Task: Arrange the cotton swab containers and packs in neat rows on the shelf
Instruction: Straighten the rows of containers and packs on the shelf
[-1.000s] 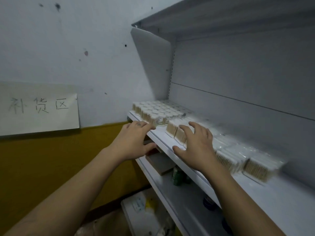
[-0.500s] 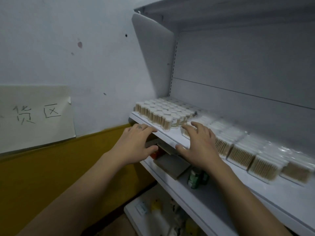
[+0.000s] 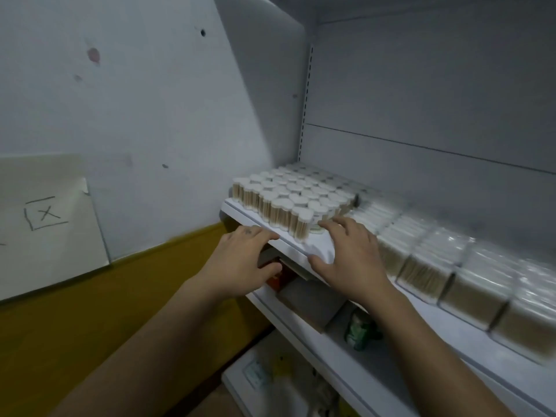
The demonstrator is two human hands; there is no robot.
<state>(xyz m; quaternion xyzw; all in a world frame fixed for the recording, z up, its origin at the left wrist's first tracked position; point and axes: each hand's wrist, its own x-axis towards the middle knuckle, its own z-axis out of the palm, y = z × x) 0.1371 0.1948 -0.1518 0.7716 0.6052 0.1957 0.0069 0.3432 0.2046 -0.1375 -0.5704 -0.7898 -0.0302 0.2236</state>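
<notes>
Several round cotton swab containers with white lids stand packed in rows at the left end of the white shelf. To their right, clear rectangular swab packs line up along the shelf toward the right edge. My left hand hovers with spread fingers at the shelf's front lip, holding nothing. Over the bare shelf in front of the containers is my right hand, fingers spread, fingertips close to the nearest containers and beside the first packs. Whether it touches them I cannot tell.
A lower shelf holds a grey-brown box and a green can. A white bin sits further down. The grey wall with a paper sign is on the left, above a yellow band.
The view has shifted, so more packs show on the right. Both hands stay spread at the shelf front; my right hand has come off the packs and now lies in front of the round containers.
</notes>
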